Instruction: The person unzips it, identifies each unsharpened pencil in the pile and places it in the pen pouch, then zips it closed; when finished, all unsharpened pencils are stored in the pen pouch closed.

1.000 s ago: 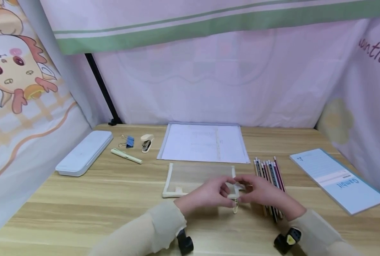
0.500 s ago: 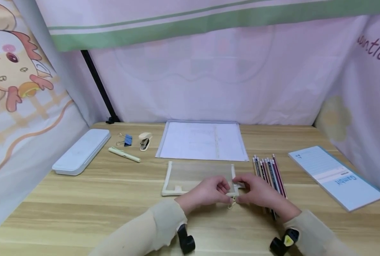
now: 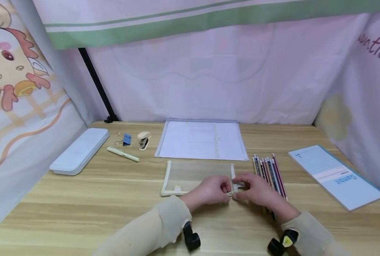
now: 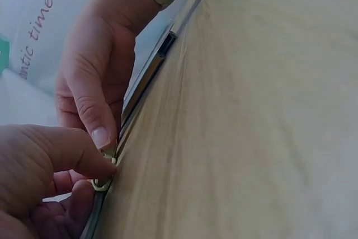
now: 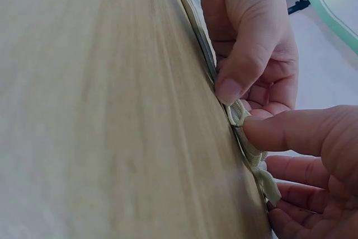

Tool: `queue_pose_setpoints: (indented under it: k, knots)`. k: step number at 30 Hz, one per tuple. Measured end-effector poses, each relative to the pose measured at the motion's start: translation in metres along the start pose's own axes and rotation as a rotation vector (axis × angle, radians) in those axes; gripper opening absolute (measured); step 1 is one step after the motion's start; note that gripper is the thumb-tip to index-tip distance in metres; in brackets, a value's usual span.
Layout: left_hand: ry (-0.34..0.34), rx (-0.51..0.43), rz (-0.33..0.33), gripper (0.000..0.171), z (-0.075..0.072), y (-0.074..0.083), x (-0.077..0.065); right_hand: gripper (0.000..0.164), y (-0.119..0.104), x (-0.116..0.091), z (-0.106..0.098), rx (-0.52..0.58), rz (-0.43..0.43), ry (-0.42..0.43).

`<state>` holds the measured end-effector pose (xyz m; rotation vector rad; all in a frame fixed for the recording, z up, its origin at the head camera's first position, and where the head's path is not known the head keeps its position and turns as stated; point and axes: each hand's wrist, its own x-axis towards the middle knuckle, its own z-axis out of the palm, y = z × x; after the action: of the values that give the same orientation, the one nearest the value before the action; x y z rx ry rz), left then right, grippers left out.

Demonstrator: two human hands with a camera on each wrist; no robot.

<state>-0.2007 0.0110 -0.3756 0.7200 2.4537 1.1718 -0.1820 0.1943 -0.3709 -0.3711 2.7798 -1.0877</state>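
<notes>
Wood-grain desk (image 3: pixel 65 217), cloth hangings (image 3: pixel 193 71) round it. Far L: pale pencil box (image 3: pixel 79 151); nr it a blue binder clip (image 3: pixel 126 139), cream stapler (image 3: pixel 144 141) & lt green pen (image 3: pixel 123 154). Back ctr: clear folder w/ paper (image 3: pixel 201 140). Far R: blue notepad (image 3: pixel 337 177), lying at an angle. Btwn notepad & pouch, a bunch of pencils (image 3: pixel 266 170), eraser ends away from the person; R hand & forearm lie across their near part, hiding some of it.

Mesh pouch (image 3: pixel 193 176), pale-edged, is flat on desk, ctr, just nr side of the folder; both hands cover its near R corner.

Grip: L hand (image 3: pixel 212 190) has thumb & fingers closed tight in a pinch on the zip pull (image 4: pixel 102 184) at that corner, other fingers curled. R hand (image 3: pixel 254 188) pinches the pouch's R end, thumb on near edge, fingers behind; small gap btwn thumb & index. Tips of both hands v. close; can't tell if touching.
</notes>
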Motion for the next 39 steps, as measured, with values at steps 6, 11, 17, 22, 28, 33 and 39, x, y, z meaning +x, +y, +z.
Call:
queue_pose_setpoints:
  k: [6, 11, 17, 22, 28, 33, 39]
  knots:
    - [-0.037, -0.081, 0.014, 0.018, -0.005, -0.009, 0.004, 0.045, 0.0, 0.001, 0.0, 0.005, 0.007, -0.008]
    - [-0.091, -0.237, -0.013, 0.019, -0.01, -0.017, 0.005, 0.043, 0.0, 0.001, 0.0, 0.0, 0.011, -0.017]
    - [-0.025, -0.317, -0.089, 0.022, -0.016, -0.023, -0.003, 0.042, -0.005, 0.001, 0.002, -0.018, 0.051, -0.027]
    - [0.039, -0.443, -0.126, 0.026, -0.025, -0.029, -0.013, 0.041, -0.007, 0.002, 0.002, -0.07, 0.048, -0.013]
    - [0.08, -0.504, -0.148, 0.025, -0.036, -0.035, -0.025, 0.04, -0.011, 0.002, 0.001, -0.102, 0.05, -0.006]
    - [0.097, -0.499, -0.175, 0.023, -0.041, -0.039, -0.032, 0.035, -0.016, 0.002, 0.003, -0.134, 0.022, -0.004]
    - [0.123, -0.524, -0.191, 0.022, -0.049, -0.046, -0.04, 0.033, -0.019, 0.002, 0.005, -0.177, 0.021, -0.003]
